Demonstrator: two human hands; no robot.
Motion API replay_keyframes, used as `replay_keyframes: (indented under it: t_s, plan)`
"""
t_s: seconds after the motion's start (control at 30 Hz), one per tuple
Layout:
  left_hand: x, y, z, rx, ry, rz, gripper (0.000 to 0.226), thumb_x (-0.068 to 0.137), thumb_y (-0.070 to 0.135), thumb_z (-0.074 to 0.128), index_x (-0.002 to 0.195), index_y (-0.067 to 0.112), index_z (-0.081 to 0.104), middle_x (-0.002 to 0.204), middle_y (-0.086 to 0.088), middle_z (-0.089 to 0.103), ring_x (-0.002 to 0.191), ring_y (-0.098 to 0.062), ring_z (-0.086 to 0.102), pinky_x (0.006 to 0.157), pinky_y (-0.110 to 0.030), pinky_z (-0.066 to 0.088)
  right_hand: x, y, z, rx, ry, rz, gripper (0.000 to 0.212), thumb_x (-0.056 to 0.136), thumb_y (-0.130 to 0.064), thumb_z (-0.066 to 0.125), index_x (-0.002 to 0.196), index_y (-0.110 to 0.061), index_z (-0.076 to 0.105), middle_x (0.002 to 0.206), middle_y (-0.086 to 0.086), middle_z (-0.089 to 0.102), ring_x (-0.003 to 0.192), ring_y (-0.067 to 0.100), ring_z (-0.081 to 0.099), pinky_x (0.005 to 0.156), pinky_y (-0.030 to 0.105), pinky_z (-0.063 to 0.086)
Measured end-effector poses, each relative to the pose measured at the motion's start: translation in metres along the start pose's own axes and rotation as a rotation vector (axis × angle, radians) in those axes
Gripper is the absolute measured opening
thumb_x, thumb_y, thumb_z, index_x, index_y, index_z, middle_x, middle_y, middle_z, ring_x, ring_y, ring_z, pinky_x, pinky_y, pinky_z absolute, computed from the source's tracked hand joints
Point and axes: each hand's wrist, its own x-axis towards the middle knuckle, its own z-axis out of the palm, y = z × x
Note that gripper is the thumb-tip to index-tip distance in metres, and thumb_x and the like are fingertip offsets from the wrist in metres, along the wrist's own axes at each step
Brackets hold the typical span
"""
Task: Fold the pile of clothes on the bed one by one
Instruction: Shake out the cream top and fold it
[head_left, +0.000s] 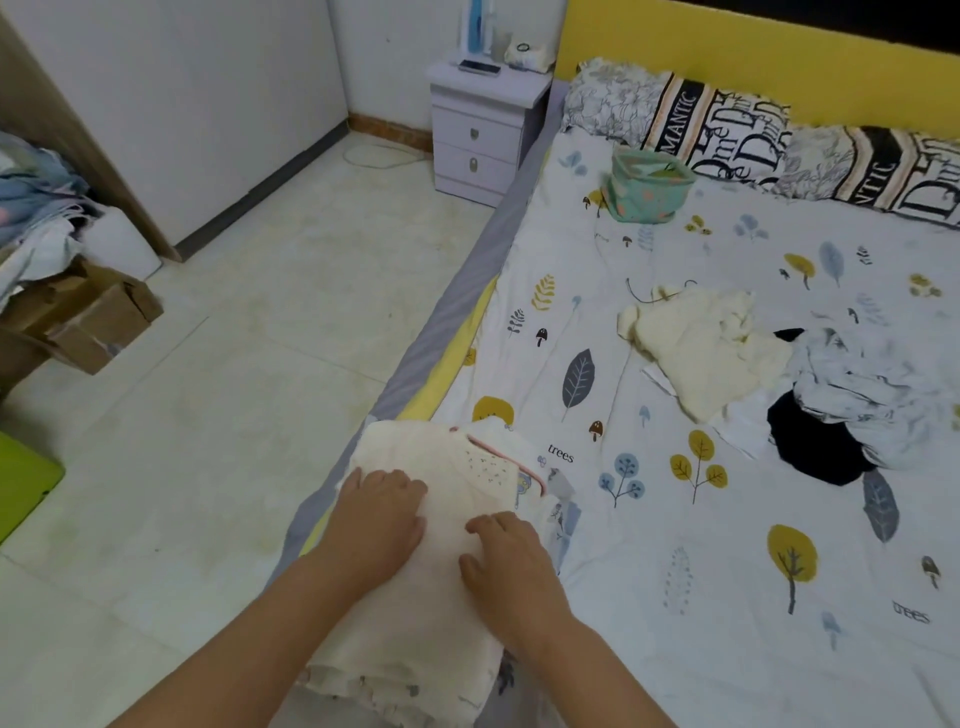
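Observation:
A folded cream knitted garment (441, 483) tops a stack of folded clothes (530, 462) at the bed's near left edge. My left hand (379, 525) lies flat on its left part, fingers straight. My right hand (511, 566) presses on its right part, fingers slightly bent. Further right on the bed lies the unfolded pile: a cream fleece piece (701, 348), a white-grey crumpled garment (872, 384) and a black garment (815, 441).
The bed (675, 545) has a leaf-print sheet. A teal fabric basket (647, 187) and pillows (727, 124) sit near the yellow headboard. A lilac nightstand (483, 130) stands beside the bed. Cardboard boxes (88, 317) and laundry are on the tiled floor at left.

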Motion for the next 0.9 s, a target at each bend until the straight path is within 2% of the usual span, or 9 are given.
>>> replay_keyframes:
  t_s: [0.03, 0.07, 0.1, 0.17, 0.3, 0.47, 0.57, 0.73, 0.9]
  plan:
    - [0.001, 0.008, -0.012, -0.051, -0.011, -0.006, 0.019, 0.077, 0.028, 0.062, 0.091, 0.018, 0.069, 0.084, -0.001, 0.066, 0.077, -0.019, 0.067, 0.070, -0.027, 0.052, -0.006, 0.002, -0.007, 0.002, 0.012, -0.013, 0.040, 0.096, -0.026, 0.039, 0.136, -0.021, 0.041, 0.135, -0.001, 0.041, 0.125, 0.018, 0.036, 0.102, 0.029, 0.033]
    - [0.003, 0.016, -0.020, -0.085, -0.070, -0.016, 0.027, 0.089, 0.029, 0.048, 0.110, 0.019, 0.062, 0.102, -0.001, 0.064, 0.093, -0.018, 0.064, 0.079, -0.026, 0.048, -0.013, 0.006, -0.015, -0.006, 0.021, -0.024, 0.039, 0.096, -0.025, 0.039, 0.135, -0.021, 0.042, 0.133, 0.000, 0.042, 0.123, 0.019, 0.037, 0.101, 0.030, 0.034]
    - [0.004, 0.024, -0.024, -0.105, -0.113, 0.004, 0.036, 0.094, 0.034, 0.038, 0.124, 0.020, 0.052, 0.118, 0.000, 0.058, 0.107, -0.017, 0.057, 0.087, -0.025, 0.043, -0.019, 0.010, -0.022, -0.020, 0.027, -0.027, 0.039, 0.096, -0.024, 0.040, 0.135, -0.021, 0.043, 0.132, 0.001, 0.044, 0.122, 0.019, 0.039, 0.100, 0.030, 0.035]
    - [0.007, 0.045, -0.039, -0.168, -0.208, 0.025, 0.046, 0.094, 0.043, 0.029, 0.133, 0.023, 0.042, 0.131, 0.003, 0.051, 0.118, -0.014, 0.049, 0.093, -0.021, 0.037, -0.031, 0.020, -0.038, -0.066, 0.032, -0.028, 0.038, 0.095, -0.021, 0.040, 0.133, -0.018, 0.045, 0.130, 0.003, 0.046, 0.120, 0.022, 0.041, 0.096, 0.031, 0.036]
    - [0.012, 0.090, -0.066, -0.173, -0.250, 0.109, 0.039, 0.097, 0.036, 0.039, 0.133, 0.022, 0.042, 0.133, 0.003, 0.051, 0.120, -0.015, 0.048, 0.092, -0.022, 0.037, -0.061, 0.053, -0.070, -0.144, 0.054, -0.017, 0.035, 0.095, -0.020, 0.039, 0.129, -0.014, 0.047, 0.127, 0.007, 0.048, 0.118, 0.025, 0.042, 0.092, 0.033, 0.036]
    - [0.021, 0.161, -0.083, -0.096, -0.309, 0.177, 0.040, 0.097, 0.035, 0.039, 0.135, 0.022, 0.040, 0.136, 0.000, 0.048, 0.122, -0.018, 0.047, 0.094, -0.026, 0.039, -0.106, 0.113, -0.108, -0.166, 0.081, 0.047, 0.035, 0.096, -0.021, 0.040, 0.129, -0.013, 0.045, 0.128, 0.009, 0.047, 0.119, 0.027, 0.041, 0.096, 0.036, 0.037]
    - [0.030, 0.212, -0.083, -0.091, -0.339, 0.209, 0.038, 0.097, 0.034, 0.039, 0.132, 0.021, 0.042, 0.133, -0.001, 0.050, 0.118, -0.018, 0.049, 0.090, -0.026, 0.039, -0.132, 0.160, -0.131, -0.164, 0.092, 0.096, 0.036, 0.096, -0.023, 0.041, 0.131, -0.014, 0.045, 0.129, 0.009, 0.047, 0.120, 0.027, 0.040, 0.097, 0.037, 0.037]
    - [0.051, 0.299, -0.073, -0.124, -0.380, 0.241, 0.043, 0.097, 0.040, 0.038, 0.138, 0.026, 0.037, 0.137, 0.004, 0.046, 0.124, -0.015, 0.045, 0.099, -0.026, 0.038, -0.165, 0.248, -0.164, -0.171, 0.096, 0.187, 0.036, 0.096, -0.022, 0.041, 0.131, -0.014, 0.045, 0.130, 0.009, 0.046, 0.121, 0.027, 0.040, 0.096, 0.036, 0.037]
    - [0.075, 0.370, -0.057, -0.196, -0.411, 0.250, 0.039, 0.098, 0.039, 0.038, 0.135, 0.028, 0.038, 0.134, 0.006, 0.048, 0.121, -0.012, 0.046, 0.096, -0.024, 0.037, -0.179, 0.328, -0.184, -0.195, 0.060, 0.251, 0.035, 0.096, -0.021, 0.040, 0.130, -0.014, 0.045, 0.129, 0.008, 0.047, 0.120, 0.026, 0.040, 0.094, 0.035, 0.038]
